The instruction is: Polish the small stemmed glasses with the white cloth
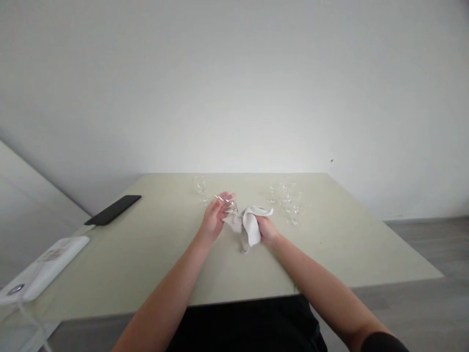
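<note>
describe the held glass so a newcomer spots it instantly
On the pale table, look where the two hands meet. The clear glass sits in the left hand, beside the white cloth in the right hand. Unlike the lone glass behind and the glass cluster to its right, it is the only one held.

The pale matte tabletop point(154, 264) carries one clear stemmed glass point(200, 187) just beyond the left fingers point(224, 199) and a cluster of clear stemmed glasses point(287, 201) near the right fingers point(264, 226). Well left of both lie a flat black phone point(113, 209) and a white oblong device point(44, 268).
</note>
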`<state>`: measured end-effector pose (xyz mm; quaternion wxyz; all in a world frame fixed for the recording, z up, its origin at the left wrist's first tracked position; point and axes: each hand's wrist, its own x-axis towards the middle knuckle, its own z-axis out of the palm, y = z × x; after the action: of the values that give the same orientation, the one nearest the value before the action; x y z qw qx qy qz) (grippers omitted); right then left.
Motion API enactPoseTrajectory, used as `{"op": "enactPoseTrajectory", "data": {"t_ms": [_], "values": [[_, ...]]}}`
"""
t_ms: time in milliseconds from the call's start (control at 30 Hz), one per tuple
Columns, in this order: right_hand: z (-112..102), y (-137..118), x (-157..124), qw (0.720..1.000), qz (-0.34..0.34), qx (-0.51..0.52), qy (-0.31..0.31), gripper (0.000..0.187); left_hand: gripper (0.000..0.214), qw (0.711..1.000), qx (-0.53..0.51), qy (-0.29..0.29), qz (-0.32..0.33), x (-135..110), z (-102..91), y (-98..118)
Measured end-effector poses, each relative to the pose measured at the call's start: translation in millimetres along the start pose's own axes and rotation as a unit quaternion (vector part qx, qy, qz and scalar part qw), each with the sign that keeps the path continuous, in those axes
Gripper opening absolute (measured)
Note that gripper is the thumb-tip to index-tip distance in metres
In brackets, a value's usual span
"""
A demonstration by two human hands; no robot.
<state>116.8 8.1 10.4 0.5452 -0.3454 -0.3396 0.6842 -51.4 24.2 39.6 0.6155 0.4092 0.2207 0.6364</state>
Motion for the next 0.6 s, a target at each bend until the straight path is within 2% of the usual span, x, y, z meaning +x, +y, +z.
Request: {"op": "enactPoseTrajectory", "data": {"t_ms": [67,133,233,300,400,500,600], "values": [[-1.3,-1.2,2.7,0.999,0.010,0.027,0.030,0.025,0.048,0.998,0.001,0.037,0.042,2.4,-2.3,1.4],[-1.2,-0.5,2.1,0.999,0.038,0.026,0.022,0.024,0.048,0.995,0.038,0.052,0.075,2.9,-2.7,1.6],[0.6,4.7,0.1,0.998,0.063,-0.022,0.017,0.019,0.058,0.985,0.139,0.013,0.105,0.1,1.0,-1.0],[0.6,8.6,0.5,0.997,0.043,-0.047,0.036,0.012,0.063,0.972,0.202,-0.032,0.120,-3.0,4.5,-4.1],[-4.2,9.7,2.2,0.996,0.029,-0.078,0.041,0.016,0.068,0.954,0.260,-0.060,0.137,-6.0,7.6,-7.7],[-13.4,4.5,1.3,0.986,0.063,-0.155,-0.020,0.018,0.066,0.953,0.261,-0.033,0.147,-4.7,5.8,-7.4],[-20.9,-1.8,-3.8,0.952,0.120,-0.228,-0.168,0.027,0.062,0.958,0.247,0.001,0.147,-1.9,1.9,-5.0]]}}
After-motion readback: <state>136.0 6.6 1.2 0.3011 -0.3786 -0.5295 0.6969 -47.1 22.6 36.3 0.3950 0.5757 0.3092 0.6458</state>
